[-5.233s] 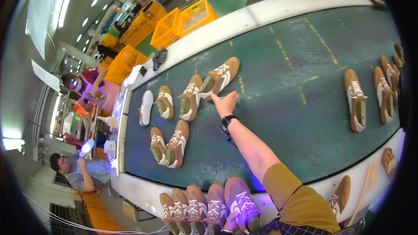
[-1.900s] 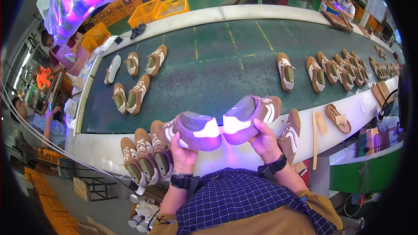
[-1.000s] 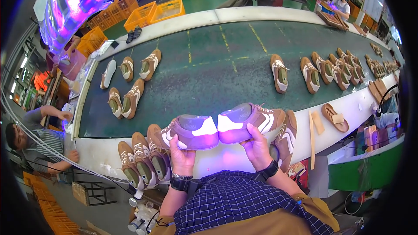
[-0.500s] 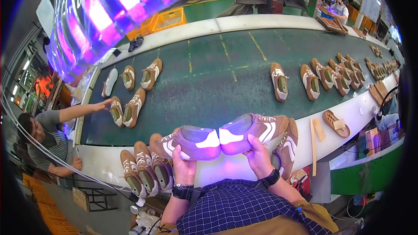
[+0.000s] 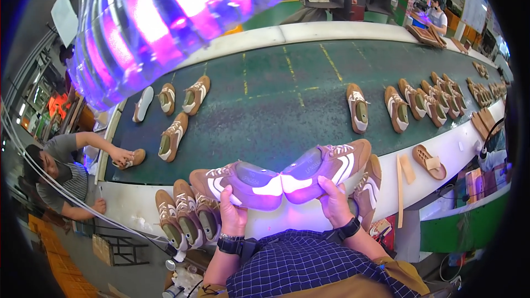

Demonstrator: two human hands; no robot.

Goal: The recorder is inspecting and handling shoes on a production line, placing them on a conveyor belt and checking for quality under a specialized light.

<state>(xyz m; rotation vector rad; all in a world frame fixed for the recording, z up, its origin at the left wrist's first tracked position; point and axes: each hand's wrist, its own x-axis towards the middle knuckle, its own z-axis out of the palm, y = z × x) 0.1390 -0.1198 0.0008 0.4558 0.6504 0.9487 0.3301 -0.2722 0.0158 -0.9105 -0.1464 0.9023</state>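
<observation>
Brown sneaker (image 5: 232,183) at left and matching sneaker (image 5: 333,169) at right, held up over the white ledge (image 5: 131,198), apparently heel against heel; clasped one each in left hand (image 5: 233,216) and right hand (image 5: 335,205), with thumb on the near side and fingers curled in around the sole, mostly hidden; best, probably, to keep both heels level and only lightly together, without twisting either; pointing toe-outward, left and right, and somewhat forward; slanting along long axes into a shallow V.

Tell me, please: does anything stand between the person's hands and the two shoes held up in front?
Nothing visible does: the bare left hand grips the left held shoe directly, and the right hand the right held shoe.
</observation>
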